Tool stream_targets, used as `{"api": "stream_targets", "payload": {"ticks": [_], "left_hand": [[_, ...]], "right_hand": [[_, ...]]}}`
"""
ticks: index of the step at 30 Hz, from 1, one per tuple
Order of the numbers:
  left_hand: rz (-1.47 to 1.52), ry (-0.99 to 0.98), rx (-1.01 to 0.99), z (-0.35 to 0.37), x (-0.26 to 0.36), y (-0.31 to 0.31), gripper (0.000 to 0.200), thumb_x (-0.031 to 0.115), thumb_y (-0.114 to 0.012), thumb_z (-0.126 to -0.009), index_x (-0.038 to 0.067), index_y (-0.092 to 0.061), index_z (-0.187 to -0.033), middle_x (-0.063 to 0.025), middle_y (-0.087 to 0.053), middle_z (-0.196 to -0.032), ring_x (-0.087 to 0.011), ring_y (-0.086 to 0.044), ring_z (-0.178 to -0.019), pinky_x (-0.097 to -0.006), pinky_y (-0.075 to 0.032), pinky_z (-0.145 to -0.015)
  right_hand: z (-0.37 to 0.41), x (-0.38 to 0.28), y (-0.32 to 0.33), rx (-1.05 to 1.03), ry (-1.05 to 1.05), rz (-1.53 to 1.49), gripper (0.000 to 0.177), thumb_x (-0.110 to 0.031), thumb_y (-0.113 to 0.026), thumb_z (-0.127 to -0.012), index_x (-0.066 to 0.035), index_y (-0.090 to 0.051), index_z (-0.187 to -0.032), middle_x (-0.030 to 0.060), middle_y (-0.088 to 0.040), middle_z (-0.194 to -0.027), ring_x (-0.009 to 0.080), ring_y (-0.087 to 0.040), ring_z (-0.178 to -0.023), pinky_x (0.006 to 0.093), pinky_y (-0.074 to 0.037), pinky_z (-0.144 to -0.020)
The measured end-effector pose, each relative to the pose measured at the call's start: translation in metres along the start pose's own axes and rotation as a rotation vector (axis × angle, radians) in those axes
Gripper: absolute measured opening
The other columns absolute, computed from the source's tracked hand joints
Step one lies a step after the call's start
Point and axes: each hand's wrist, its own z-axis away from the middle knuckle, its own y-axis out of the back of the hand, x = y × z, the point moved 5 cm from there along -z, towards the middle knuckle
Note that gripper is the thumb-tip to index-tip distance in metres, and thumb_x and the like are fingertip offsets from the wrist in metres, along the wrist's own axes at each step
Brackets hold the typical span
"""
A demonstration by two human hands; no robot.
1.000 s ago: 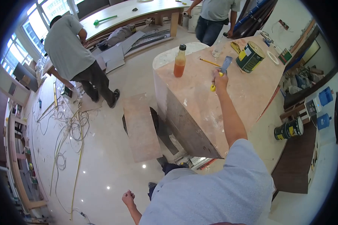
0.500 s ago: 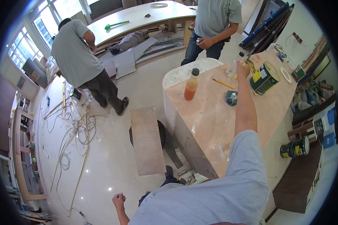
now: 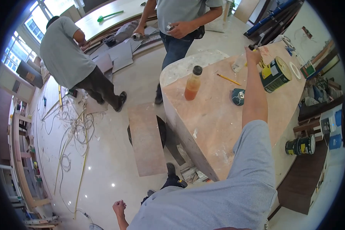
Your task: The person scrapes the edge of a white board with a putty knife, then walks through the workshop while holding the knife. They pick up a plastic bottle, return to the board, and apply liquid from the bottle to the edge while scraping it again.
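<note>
My right hand reaches over the far part of the wooden worktop, its fingers closed around a dark-handled tool too small to name. Close by it stand a clear bottle and a green paint can. Nearer on the worktop are a bottle of orange liquid, a yellow pencil and a teal tape measure. My left hand hangs low over the floor with its fingers curled; nothing shows in it.
One person stands behind the worktop holding metal objects. Another person bends over a long white table at the left. A board lies before my feet. Tangled cables cover the left floor.
The standing person has moved left, and a metal object now shows in the lowered hand. My right hand has risen slightly with the tool. The view has shifted a little.
</note>
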Motion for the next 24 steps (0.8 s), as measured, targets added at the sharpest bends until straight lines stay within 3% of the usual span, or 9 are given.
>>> {"api": "stream_targets", "payload": {"ticks": [2,6,11,14,17,20,21,22,24], "left_hand": [[-0.018,0.011,0.024,-0.001,-0.003,0.004,0.019,0.013,-0.058,-0.080,-0.006,-0.055,-0.083,-0.0106,-0.057,-0.064,-0.0130,-0.055,-0.051,-0.0215,-0.041,-0.043],[-0.029,0.001,0.024,-0.002,0.008,0.002,0.021,0.015,-0.058,-0.080,-0.006,-0.055,-0.083,-0.0100,-0.057,-0.064,-0.0132,-0.054,-0.051,-0.0219,-0.042,-0.045],[-0.058,-0.090,-0.034,-0.006,0.038,-0.021,0.024,0.018,-0.057,-0.081,-0.006,-0.056,-0.081,-0.0092,-0.057,-0.064,-0.0139,-0.055,-0.053,-0.0234,-0.043,-0.048],[-0.056,-0.194,-0.096,-0.014,0.060,-0.044,0.024,0.017,-0.057,-0.081,-0.007,-0.057,-0.080,-0.0093,-0.058,-0.065,-0.0130,-0.055,-0.053,-0.0234,-0.045,-0.050],[-0.182,-0.407,-0.209,-0.009,0.099,-0.086,0.025,0.019,-0.058,-0.080,-0.006,-0.059,-0.076,-0.0073,-0.057,-0.064,-0.0123,-0.054,-0.056,-0.0239,-0.046,-0.052],[-0.190,-0.626,-0.405,0.005,0.131,-0.149,0.017,0.014,-0.056,-0.078,-0.002,-0.059,-0.072,-0.0093,-0.054,-0.059,-0.0142,-0.051,-0.056,-0.0303,-0.041,-0.052],[-0.364,-0.739,-0.412,0.020,0.152,-0.165,0.017,0.016,-0.058,-0.077,-0.001,-0.060,-0.074,-0.0135,-0.056,-0.065,-0.0199,-0.054,-0.057,-0.0331,-0.042,-0.054],[-0.280,-0.872,-0.463,0.045,0.178,-0.177,0.018,0.020,-0.059,-0.077,0.001,-0.060,-0.076,-0.0161,-0.058,-0.071,-0.0284,-0.056,-0.063,-0.0363,-0.043,-0.058],[-0.367,-0.922,-0.505,0.064,0.195,-0.204,0.019,0.023,-0.059,-0.078,0.004,-0.062,-0.079,-0.0147,-0.061,-0.076,-0.0322,-0.058,-0.074,-0.0382,-0.045,-0.065]], "right_hand": [[-0.015,0.004,-0.014,0.021,0.035,0.062,0.055,-0.038,-0.073,-0.062,-0.001,-0.061,-0.101,0.0196,-0.062,-0.098,0.0321,-0.058,-0.095,0.0352,-0.044,-0.084],[-0.023,0.011,-0.030,-0.171,0.063,0.056,0.047,-0.037,-0.073,-0.063,-0.003,-0.064,-0.095,0.0176,-0.064,-0.093,0.0308,-0.060,-0.090,0.0354,-0.045,-0.081],[0.043,-0.031,0.036,-0.098,0.326,0.062,0.038,-0.033,-0.072,-0.068,-0.004,-0.065,-0.092,0.0154,-0.065,-0.086,0.0291,-0.062,-0.084,0.0350,-0.046,-0.075],[0.071,-0.047,0.094,-0.194,0.369,-0.099,0.038,-0.032,-0.072,-0.069,-0.004,-0.064,-0.093,0.0098,-0.064,-0.075,0.0216,-0.061,-0.068,0.0315,-0.046,-0.064],[0.121,-0.073,0.157,-0.406,0.278,-0.259,0.034,-0.031,-0.072,-0.071,-0.003,-0.063,-0.090,0.0026,-0.057,-0.063,0.0125,-0.052,-0.054,0.0270,-0.042,-0.053],[0.158,-0.071,0.184,-0.541,0.437,-0.199,0.020,-0.022,-0.067,-0.077,-0.008,-0.056,-0.068,-0.0063,-0.043,-0.056,0.0043,-0.037,-0.048,0.0226,-0.030,-0.043],[0.177,-0.081,0.188,-0.593,0.462,-0.257,0.019,-0.021,-0.066,-0.078,-0.007,-0.055,-0.069,-0.0069,-0.042,-0.055,0.0040,-0.035,-0.048,0.0222,-0.028,-0.042],[0.185,-0.075,0.185,-0.665,0.434,-0.274,0.024,-0.018,-0.066,-0.077,0.001,-0.061,-0.092,0.0010,-0.058,-0.074,0.0075,-0.049,-0.064,0.0225,-0.041,-0.059],[0.195,-0.057,0.179,-0.796,0.453,-0.293,0.026,-0.012,-0.063,-0.079,0.002,-0.058,-0.101,0.0021,-0.059,-0.084,0.0089,-0.050,-0.071,0.0226,-0.042,-0.065]]}}
